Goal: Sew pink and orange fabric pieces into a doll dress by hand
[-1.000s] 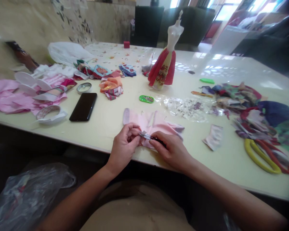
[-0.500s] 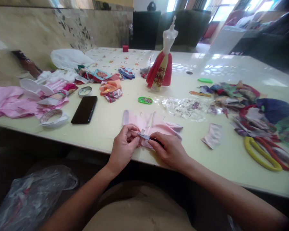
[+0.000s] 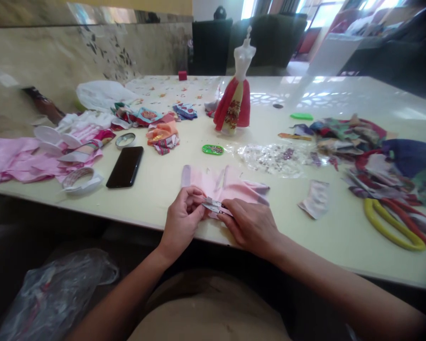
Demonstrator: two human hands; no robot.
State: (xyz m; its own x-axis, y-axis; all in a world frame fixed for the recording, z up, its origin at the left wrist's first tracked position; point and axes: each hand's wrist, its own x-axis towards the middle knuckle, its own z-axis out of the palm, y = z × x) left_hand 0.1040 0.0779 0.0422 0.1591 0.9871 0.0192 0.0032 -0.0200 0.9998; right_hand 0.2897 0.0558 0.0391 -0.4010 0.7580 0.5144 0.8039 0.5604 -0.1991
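A piece of pink cloth (image 3: 224, 183) lies on the cream table (image 3: 156, 189) near its front edge. My left hand (image 3: 182, 219) pinches the near edge of the pink cloth with closed fingers. My right hand (image 3: 251, 225) is closed round small metal snips (image 3: 213, 206), whose blades point left at the cloth edge right by my left fingertips. Both forearms reach in from the bottom of the view.
A black phone (image 3: 125, 166), tape rolls (image 3: 81, 178) and pink fabric (image 3: 17, 158) lie at the left. A small mannequin in a red dress (image 3: 234, 102) stands at the back. Fabric scraps (image 3: 372, 156), yellow and red scissor handles (image 3: 394, 222), a green tag (image 3: 213, 149), a plastic bag (image 3: 49, 293).
The snips' blades have spread apart a little at the cloth edge, and my right hand has shifted slightly. The view has tilted a bit; the table things stay put.
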